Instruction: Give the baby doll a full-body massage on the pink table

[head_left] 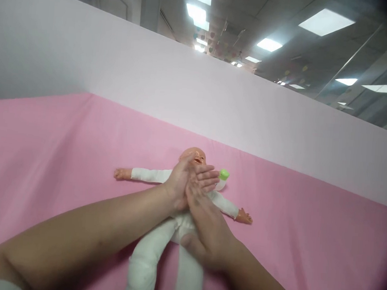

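A baby doll (pixel 192 156) in a white suit lies on its back on a pink sheet (pixel 58 161), arms spread out and legs pointing toward me. My left hand (pixel 185 182) lies flat across the doll's chest, fingers stretched out to the right. My right hand (pixel 207 228) rests flat over the doll's belly, its fingertips overlapping my left hand. Neither hand grips anything. A small bottle with a green cap (pixel 223 175) lies beside the doll's shoulder, just past my left fingertips.
A pale pink partition wall (pixel 152 70) stands behind the sheet-covered surface. Above it show ceiling light panels (pixel 325 22) and hanging decorations. The pink sheet spreads wide to the left and right of the doll.
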`<state>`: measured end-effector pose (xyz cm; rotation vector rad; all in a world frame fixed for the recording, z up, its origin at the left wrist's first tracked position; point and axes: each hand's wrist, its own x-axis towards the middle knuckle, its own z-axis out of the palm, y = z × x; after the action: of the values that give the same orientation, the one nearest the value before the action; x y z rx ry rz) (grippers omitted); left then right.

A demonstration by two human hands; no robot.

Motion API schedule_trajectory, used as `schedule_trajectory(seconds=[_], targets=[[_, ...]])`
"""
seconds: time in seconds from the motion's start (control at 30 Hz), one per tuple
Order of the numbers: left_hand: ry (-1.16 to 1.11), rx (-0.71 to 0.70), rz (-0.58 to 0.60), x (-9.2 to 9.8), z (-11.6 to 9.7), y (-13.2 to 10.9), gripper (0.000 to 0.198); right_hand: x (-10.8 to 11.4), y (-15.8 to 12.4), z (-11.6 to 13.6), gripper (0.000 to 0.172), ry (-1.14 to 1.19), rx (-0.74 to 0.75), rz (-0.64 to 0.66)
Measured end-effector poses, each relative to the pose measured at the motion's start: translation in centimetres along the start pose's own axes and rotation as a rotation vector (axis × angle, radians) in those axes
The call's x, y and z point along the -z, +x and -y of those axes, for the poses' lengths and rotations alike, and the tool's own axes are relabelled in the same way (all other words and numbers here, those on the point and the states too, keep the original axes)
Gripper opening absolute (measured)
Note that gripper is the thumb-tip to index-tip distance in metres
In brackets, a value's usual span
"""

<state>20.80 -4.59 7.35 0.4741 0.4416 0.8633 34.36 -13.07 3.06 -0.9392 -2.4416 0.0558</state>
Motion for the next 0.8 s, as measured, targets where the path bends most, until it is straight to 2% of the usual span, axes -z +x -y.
schedule_trajectory(seconds=[0.17,0.3,0.43,0.53,0.67,0.8], targets=[[-0.042,0.074,-0.051,-1.7,2.5,-1.1,0.053,-0.2,-0.3,-1.4,0.099,-0.105,-0.094,-0.06],[-0.058,0.044,-0.08,-1.4,1.4,-0.7,0.046,-0.5,-0.1,-2.7,0.1,-0.161,-0.172,-0.056],[0.064,-0.041,-0.069,0.0,-1.1,0.4,0.066,-0.5,-0.1,-2.3,0.099,-0.138,-0.143,-0.013],[0.074,-0.09,-0.058,1.0,-1.9,1.1,0.074,-0.5,-0.5,-1.1,0.1,-0.098,-0.074,0.061],[0.022,-0.014,-0.081,1.3,-1.1,1.2,0.067,-1.2,-1.1,-0.4,0.109,-0.117,0.014,0.079],[0.005,0.061,-0.053,0.7,0.6,0.4,0.066,-1.7,-1.3,-0.9,0.113,-0.104,0.014,0.014]])
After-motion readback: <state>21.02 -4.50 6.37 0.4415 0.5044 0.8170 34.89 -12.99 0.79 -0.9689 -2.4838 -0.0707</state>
